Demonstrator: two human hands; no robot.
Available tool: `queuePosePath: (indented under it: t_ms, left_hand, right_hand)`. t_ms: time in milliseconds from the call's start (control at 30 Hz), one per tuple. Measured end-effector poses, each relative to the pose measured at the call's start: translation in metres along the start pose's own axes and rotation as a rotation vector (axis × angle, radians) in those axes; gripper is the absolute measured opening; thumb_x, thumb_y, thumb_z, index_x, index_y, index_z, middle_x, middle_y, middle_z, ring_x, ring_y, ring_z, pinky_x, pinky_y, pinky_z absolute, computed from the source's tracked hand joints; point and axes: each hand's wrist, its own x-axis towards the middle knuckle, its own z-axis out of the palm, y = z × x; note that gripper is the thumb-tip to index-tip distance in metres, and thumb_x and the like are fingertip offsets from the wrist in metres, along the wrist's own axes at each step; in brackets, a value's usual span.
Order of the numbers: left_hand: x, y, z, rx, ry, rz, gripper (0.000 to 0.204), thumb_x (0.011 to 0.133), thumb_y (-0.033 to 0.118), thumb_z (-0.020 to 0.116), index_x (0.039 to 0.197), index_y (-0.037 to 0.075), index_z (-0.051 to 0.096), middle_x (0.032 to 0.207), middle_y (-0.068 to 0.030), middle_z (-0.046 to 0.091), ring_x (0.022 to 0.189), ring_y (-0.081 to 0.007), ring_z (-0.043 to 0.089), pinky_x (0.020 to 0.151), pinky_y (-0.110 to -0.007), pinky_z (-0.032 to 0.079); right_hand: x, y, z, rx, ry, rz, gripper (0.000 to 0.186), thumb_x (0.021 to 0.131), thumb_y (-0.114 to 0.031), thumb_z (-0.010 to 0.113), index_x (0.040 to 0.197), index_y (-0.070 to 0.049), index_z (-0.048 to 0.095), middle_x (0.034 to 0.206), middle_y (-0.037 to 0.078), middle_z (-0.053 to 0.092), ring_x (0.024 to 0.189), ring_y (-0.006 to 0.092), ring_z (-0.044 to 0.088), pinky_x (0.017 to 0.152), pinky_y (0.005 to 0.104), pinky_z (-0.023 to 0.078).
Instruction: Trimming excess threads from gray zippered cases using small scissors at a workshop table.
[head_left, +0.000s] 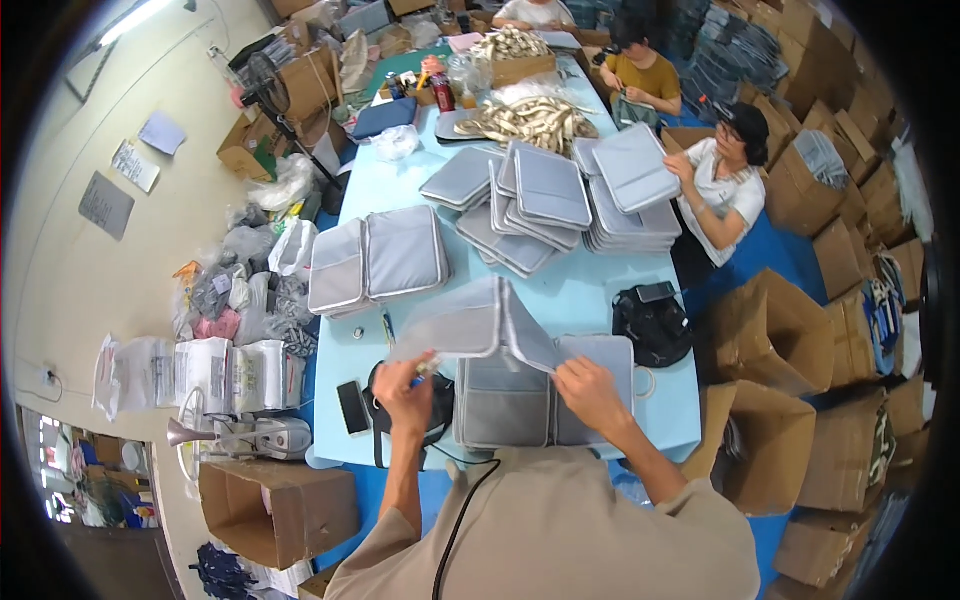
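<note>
A grey fabric case (465, 325) with white-edged seams is lifted above the table, bent along its middle and slightly blurred. My left hand (404, 396) is closed at its left edge; a small pale and yellowish thing shows at the fingertips, too small to name. My right hand (590, 393) grips the right edge. Beneath it, another grey case (503, 400) lies spread on the table right in front of me. Beside my left hand are a black bag (442, 408) and a dark phone (352, 407).
Stacked grey cases (405, 255) and a heap of them (545, 190) cover the light blue table (345, 440) ahead. A black bag (650, 330) lies right. Cardboard boxes (770, 330) line the right side. A co-worker in white (735, 190) handles a case.
</note>
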Motion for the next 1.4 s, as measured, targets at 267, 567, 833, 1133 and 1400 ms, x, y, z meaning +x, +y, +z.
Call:
queuePosePath:
  t_ms: [267,567,833,1133,1400]
  left_hand:
    - [-0.086,-0.006,0.032,-0.172,-0.395,0.136,0.046,0.058,0.0,0.075,0.101,0.015,0.082,0.069,-0.0001,0.067,0.061,-0.0206,0.058,0.061,-0.036,0.04]
    - [-0.205,-0.023,0.053,-0.156,-0.923,-0.241,0.028,0.08,0.039,0.089,0.083,0.012,0.082,0.059,-0.0098,0.064,0.05,-0.0283,0.06,0.051,-0.039,0.045]
    - [-0.202,-0.035,0.106,-0.166,-0.946,-0.619,0.048,0.088,0.055,0.079,0.091,0.007,0.082,0.061,-0.0118,0.062,0.055,-0.0243,0.06,0.055,-0.043,0.046]
    - [-0.197,-0.072,0.135,0.087,-0.752,-0.766,0.043,0.088,0.047,0.075,0.089,0.004,0.077,0.081,-0.0229,0.074,0.082,-0.0442,0.074,0.072,-0.053,0.058]
    - [-0.211,-0.076,0.132,-0.082,-0.857,-0.845,0.048,0.087,0.051,0.075,0.089,0.003,0.079,0.08,-0.0222,0.074,0.078,-0.0413,0.074,0.07,-0.051,0.056]
  right_hand:
    - [-0.069,0.027,-0.031,-0.209,-0.275,0.025,0.009,0.088,-0.014,0.072,0.084,-0.009,0.066,0.081,0.008,0.065,0.081,0.0274,0.068,0.068,0.0412,0.057]
    - [-0.173,0.048,0.071,-0.06,-0.92,0.21,0.014,0.086,-0.017,0.07,0.09,-0.003,0.072,0.093,0.025,0.074,0.088,0.0386,0.074,0.077,0.0504,0.058]
    - [-0.119,0.038,0.123,0.356,-0.345,0.526,0.033,0.096,-0.036,0.071,0.092,-0.004,0.065,0.091,0.019,0.073,0.086,0.0417,0.07,0.074,0.0519,0.054]
    - [-0.124,0.056,0.195,0.138,-0.382,0.542,0.031,0.086,-0.032,0.078,0.083,-0.004,0.066,0.08,0.02,0.072,0.08,0.0437,0.07,0.069,0.0562,0.054]
    - [-0.091,0.084,0.163,0.469,-0.321,0.673,0.031,0.089,-0.026,0.079,0.076,-0.005,0.061,0.066,0.009,0.064,0.065,0.0247,0.068,0.061,0.0418,0.052]
